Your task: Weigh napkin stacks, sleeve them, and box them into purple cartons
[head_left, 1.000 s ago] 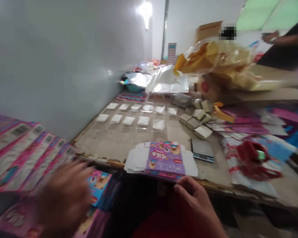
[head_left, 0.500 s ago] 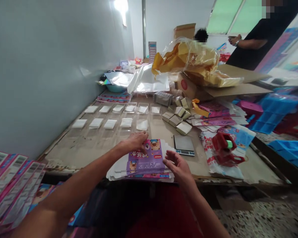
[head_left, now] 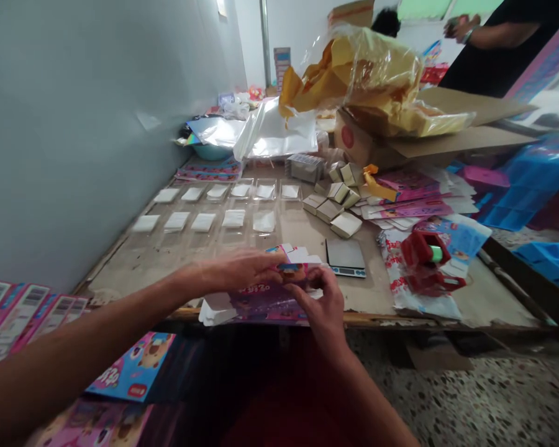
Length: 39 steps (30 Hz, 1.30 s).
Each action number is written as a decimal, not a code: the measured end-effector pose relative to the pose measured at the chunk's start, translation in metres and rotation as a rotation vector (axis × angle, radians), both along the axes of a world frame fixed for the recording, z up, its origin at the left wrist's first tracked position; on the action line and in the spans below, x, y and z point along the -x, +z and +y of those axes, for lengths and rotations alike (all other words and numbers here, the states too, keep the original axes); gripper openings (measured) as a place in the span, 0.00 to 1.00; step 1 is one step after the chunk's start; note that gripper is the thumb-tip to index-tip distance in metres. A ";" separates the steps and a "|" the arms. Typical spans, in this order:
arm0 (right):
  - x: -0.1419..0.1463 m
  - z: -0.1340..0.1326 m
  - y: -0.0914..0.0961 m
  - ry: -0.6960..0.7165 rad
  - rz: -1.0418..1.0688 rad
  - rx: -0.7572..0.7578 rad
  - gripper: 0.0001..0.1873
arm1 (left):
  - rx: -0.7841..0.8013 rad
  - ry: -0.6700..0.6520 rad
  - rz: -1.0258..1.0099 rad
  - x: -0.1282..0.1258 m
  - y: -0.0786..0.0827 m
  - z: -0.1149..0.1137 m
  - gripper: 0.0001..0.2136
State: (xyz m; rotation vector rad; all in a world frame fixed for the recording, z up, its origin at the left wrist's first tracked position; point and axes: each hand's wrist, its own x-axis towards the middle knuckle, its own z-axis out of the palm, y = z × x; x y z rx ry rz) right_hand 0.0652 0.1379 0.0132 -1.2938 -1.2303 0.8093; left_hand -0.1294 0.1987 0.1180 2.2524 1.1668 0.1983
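Purple folding carton (head_left: pixel 265 304), printed with a cartoon animal, is tilted up at the table's front edge between my hands. My left hand (head_left: pixel 246 270), a little blurred, reaches across its far side with fingers bent over the edge. At the carton's right end, my right hand (head_left: pixel 323 301) pinches it between thumb and fingers. White flaps of more flat cartons (head_left: pixel 217 310) stick out underneath. Just beyond my right hand lies a small digital scale (head_left: pixel 345 256).
Clear plastic trays holding white paper packs (head_left: pixel 233 218) stand in two rows. Small paper-wrapped blocks (head_left: pixel 346 224), a red tape dispenser (head_left: pixel 426 257) and flat pink cartons (head_left: pixel 410 192) lie to the right. Behind is a plastic-lined cardboard box (head_left: pixel 361 133). A person in black (head_left: pixel 517 43) stands beyond.
Both hands have closed in on the top carton, which is now tilted up from the stack. My right hand has gone from open beside it to pinching its end. The view has tipped downward.
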 end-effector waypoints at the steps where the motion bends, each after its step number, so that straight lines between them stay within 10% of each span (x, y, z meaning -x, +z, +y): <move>1: -0.002 -0.001 0.001 -0.026 -0.059 -0.026 0.19 | -0.006 -0.026 0.026 -0.001 -0.001 -0.006 0.12; 7: 0.002 -0.016 -0.024 0.256 0.237 0.183 0.28 | -0.202 -0.195 0.180 -0.010 -0.032 -0.019 0.22; 14: 0.010 -0.020 -0.055 0.006 -0.072 0.085 0.26 | -0.102 0.289 0.039 -0.005 -0.080 0.005 0.30; 21: -0.003 -0.003 0.004 -0.039 0.420 -0.044 0.50 | 0.097 0.500 -0.511 -0.016 -0.015 -0.024 0.35; 27: -0.010 -0.026 0.030 0.372 0.725 0.169 0.39 | 0.274 0.606 -0.866 -0.030 -0.057 -0.088 0.54; 33: -0.018 -0.053 0.007 0.446 0.486 0.401 0.22 | 0.284 0.672 -1.010 -0.024 -0.110 -0.129 0.18; 39: -0.016 -0.045 -0.016 0.351 0.097 0.157 0.18 | 0.249 0.784 -0.975 -0.028 -0.125 -0.132 0.13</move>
